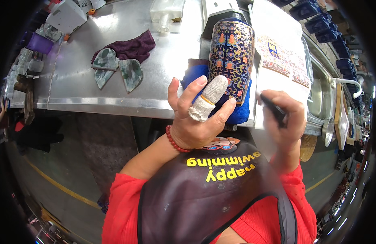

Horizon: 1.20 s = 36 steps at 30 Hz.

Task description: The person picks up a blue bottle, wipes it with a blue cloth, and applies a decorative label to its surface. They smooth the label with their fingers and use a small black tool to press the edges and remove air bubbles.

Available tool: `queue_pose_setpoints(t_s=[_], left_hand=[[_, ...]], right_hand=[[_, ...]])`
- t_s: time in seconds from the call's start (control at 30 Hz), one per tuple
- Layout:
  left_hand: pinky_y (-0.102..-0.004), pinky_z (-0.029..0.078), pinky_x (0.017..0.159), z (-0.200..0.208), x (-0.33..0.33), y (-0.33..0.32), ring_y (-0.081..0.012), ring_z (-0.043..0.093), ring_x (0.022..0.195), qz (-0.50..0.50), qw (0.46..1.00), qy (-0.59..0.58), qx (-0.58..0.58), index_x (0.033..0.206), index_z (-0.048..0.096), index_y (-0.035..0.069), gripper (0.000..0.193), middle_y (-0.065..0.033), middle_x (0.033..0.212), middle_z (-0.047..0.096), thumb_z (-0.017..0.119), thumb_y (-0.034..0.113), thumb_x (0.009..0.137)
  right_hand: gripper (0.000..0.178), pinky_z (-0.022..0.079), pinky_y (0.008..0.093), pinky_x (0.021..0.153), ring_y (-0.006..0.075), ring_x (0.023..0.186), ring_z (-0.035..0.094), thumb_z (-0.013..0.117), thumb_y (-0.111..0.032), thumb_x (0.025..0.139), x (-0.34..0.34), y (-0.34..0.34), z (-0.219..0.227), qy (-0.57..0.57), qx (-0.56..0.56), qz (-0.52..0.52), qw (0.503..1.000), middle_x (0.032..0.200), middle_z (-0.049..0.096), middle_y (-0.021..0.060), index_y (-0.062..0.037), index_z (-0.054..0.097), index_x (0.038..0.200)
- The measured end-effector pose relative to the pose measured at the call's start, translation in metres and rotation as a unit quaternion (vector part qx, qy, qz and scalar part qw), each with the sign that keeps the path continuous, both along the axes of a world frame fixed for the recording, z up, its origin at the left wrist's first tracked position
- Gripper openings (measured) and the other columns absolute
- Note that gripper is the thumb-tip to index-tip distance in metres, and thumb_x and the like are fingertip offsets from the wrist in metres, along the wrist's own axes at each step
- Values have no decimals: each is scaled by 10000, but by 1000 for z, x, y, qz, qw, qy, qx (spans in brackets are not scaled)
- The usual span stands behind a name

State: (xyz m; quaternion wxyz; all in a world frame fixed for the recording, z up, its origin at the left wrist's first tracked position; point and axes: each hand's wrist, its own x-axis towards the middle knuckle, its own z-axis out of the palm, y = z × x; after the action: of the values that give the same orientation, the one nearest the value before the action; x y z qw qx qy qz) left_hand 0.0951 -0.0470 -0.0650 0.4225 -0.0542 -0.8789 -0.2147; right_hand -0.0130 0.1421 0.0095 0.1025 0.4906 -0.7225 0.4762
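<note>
A dark blue bottle (231, 55) with a dense pattern of coloured flowers and gold scrolls lies on its side, neck pointing away. Under it is a folded blue cloth (241, 112). My left hand (200, 122) is at the bottle's near end with its fingers spread. A grey knitted finger cover (214, 90), held by a yellow band, sits on one finger and overlaps the bottle, and the thumb tip meets its near edge. To the right, my right hand (287, 116), blurred, grips a black pen-like tool (273, 109); its tip is too smeared to make out.
Patterned decal sheets (279, 61) lie on white paper right of the bottle. Farther right is a metal sink (317, 97) with a white tap (353, 82). Green mottled pads (131, 75) and a purple cloth (135, 46) rest on the steel table (82, 89). A clear container (165, 14) stands at the back.
</note>
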Motion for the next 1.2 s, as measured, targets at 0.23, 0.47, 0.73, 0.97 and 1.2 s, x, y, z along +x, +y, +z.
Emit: queue_pose_setpoints(t_s=[0.23,0.47,0.73,0.97,1.2], left_hand=[[-640,154,1192,-5,5,-4,-286,469,1310,4,999,6,-38,1048,791,232,322,-95,1255,665,645,487,914],[-645,159,1186,-5,7,-6,-290,470,1299,-3,1000,8,-30,1058,788,228,529,-99,1235,665,578,690,910],[-643,168,1185,-9,7,-8,-286,473,1296,-7,1000,9,-26,1065,786,236,498,-100,1241,649,593,668,912],[-636,176,1186,-9,7,-10,-279,474,1298,-8,999,8,-30,1072,786,248,446,-100,1241,643,612,627,913],[-632,191,1180,-9,6,-13,-282,472,1300,-8,998,9,-57,1065,785,250,410,-103,1237,642,637,594,900]], right_hand=[[391,458,363,615,239,715,557,736,54,577,-3,-4,16,139,153,48,977,913,612,81,-31,657,950],[269,421,355,648,210,727,544,724,-100,668,-3,-10,17,178,162,56,969,898,581,55,-61,692,932],[270,424,365,675,197,727,524,717,-138,676,-1,-11,22,203,176,63,961,894,568,38,-79,704,938],[257,429,379,696,196,726,515,713,-151,683,-1,-12,21,217,177,58,958,890,563,32,-89,703,932],[259,422,387,705,193,725,515,724,-149,679,0,-11,19,219,176,51,958,872,555,26,-93,708,931]])
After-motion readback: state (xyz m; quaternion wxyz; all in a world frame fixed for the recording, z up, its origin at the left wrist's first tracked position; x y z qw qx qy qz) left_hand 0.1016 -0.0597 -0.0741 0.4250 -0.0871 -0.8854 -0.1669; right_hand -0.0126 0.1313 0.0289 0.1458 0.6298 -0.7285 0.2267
